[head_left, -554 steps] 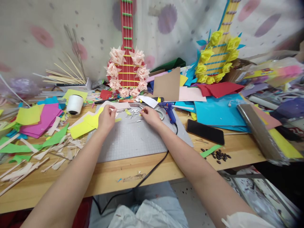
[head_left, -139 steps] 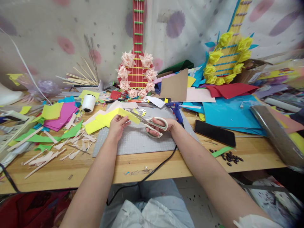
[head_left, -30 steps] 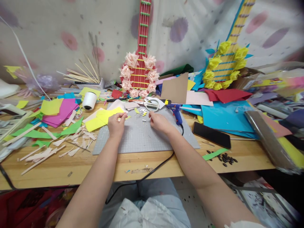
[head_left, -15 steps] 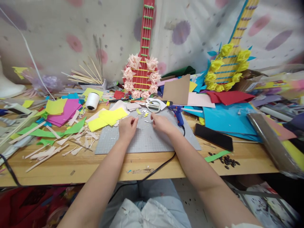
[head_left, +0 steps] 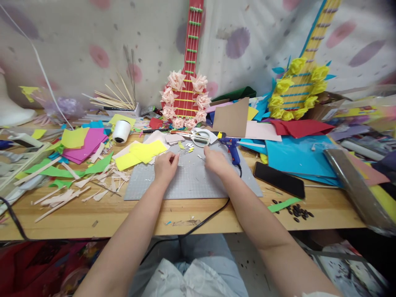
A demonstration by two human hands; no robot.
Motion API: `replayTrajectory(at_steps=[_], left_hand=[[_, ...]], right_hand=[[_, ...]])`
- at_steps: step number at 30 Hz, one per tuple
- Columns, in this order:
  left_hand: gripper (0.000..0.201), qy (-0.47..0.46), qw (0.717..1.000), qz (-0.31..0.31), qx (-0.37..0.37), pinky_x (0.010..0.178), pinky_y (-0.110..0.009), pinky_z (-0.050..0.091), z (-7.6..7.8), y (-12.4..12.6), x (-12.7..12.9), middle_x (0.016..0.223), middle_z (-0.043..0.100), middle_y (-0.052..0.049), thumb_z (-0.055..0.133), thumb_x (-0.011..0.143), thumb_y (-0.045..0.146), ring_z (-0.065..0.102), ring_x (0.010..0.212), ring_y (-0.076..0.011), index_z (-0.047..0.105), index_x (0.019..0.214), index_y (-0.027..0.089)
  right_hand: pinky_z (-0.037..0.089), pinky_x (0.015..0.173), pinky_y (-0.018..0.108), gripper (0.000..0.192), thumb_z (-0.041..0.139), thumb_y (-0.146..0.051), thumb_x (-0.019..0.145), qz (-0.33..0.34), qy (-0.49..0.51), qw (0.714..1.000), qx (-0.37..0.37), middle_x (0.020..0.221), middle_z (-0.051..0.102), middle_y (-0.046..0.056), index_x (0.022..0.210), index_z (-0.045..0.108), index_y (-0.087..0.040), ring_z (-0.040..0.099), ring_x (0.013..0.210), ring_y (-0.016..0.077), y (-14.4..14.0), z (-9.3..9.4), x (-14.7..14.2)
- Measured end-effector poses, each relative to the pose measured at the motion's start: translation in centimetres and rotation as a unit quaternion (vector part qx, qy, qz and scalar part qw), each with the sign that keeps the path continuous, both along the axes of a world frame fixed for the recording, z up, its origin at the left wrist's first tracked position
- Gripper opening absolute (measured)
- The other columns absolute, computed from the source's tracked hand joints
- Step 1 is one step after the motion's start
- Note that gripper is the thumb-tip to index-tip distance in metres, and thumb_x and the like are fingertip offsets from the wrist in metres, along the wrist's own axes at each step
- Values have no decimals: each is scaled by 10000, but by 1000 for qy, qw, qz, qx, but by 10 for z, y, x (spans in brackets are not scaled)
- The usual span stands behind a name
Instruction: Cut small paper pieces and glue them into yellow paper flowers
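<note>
Both of my hands rest on a grey cutting mat (head_left: 192,183). My left hand (head_left: 165,168) has thumb and forefinger pinched together at the edge of a scatter of small cut pieces (head_left: 185,149); what it pinches is too small to make out. My right hand (head_left: 215,160) is curled, with its fingertips down beside a small white piece (head_left: 201,157). White-handled scissors (head_left: 198,138) lie shut at the mat's far edge. Yellow paper sheets (head_left: 142,150) lie just left of my left hand.
A blue glue gun (head_left: 233,147) lies right of my right hand, its black cord (head_left: 201,218) running over the table's front edge. A black phone (head_left: 279,180), dark seeds (head_left: 293,211), a white spool (head_left: 121,131) and paper scraps (head_left: 77,194) surround the mat. Two paper guitars (head_left: 185,99) lean at the back.
My right hand has put the scissors down at the mat's far edge. My left hand has let go of the yellow sheet and moved right to the small pieces.
</note>
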State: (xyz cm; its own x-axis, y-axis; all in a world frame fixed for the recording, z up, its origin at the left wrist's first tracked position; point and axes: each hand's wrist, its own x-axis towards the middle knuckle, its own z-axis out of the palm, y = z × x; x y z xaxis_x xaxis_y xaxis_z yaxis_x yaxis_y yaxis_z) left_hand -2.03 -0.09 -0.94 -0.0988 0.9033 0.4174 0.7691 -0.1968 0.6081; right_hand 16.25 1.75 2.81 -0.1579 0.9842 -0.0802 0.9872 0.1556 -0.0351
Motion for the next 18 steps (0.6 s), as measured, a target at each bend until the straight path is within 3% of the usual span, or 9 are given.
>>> replayTrajectory(at_steps=[6,10,13,18], left_hand=[[297,-29,1000,4,-9,597,-272,347,-2,1,-2,578,563,3,451,789,403,481,560,-133,524,588,198],[253,-58,998,5,3,593,-263,364,-3,2,-2,609,580,1,471,782,385,500,589,-131,554,635,197],[171,-105,994,-16,0,601,-252,389,-5,2,1,689,609,-1,497,770,340,521,624,-127,595,784,200],[199,-123,986,-106,-47,627,-261,426,-9,1,9,807,633,-33,496,781,334,541,668,-132,620,840,190]], right_hand=[[438,660,328,388,530,-117,697,-27,-14,999,-16,956,640,198,1084,505,-123,617,879,291,7,3,3],[440,649,295,245,571,-144,648,-37,121,992,25,841,653,98,886,525,-182,617,795,225,13,-11,9],[448,638,261,169,530,-173,663,-52,319,945,41,786,635,16,814,460,-201,600,718,149,17,-25,0],[444,559,226,254,568,-242,632,-19,568,822,-35,661,573,-60,736,338,-214,550,567,94,15,-40,-31]])
